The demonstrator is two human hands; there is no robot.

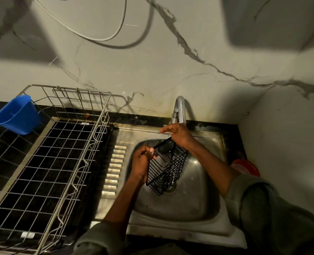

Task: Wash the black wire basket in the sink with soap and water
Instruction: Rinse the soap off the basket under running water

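Note:
The black wire basket (168, 169) hangs tilted over the steel sink (194, 199), its lower corner above the drain. My left hand (142, 160) is shut on the basket's left rim. My right hand (179, 134) is up at the basket's far end, directly under the grey tap spout (180, 109), fingers partly spread; whether it grips the basket's top wire is hard to tell. No running water can be made out in the dim light.
A large silver wire dish rack (47, 153) fills the counter left of the sink, with a blue plastic cup (17, 115) hooked on its far left. A red object (246, 167) sits at the sink's right edge. Walls close in behind and on the right.

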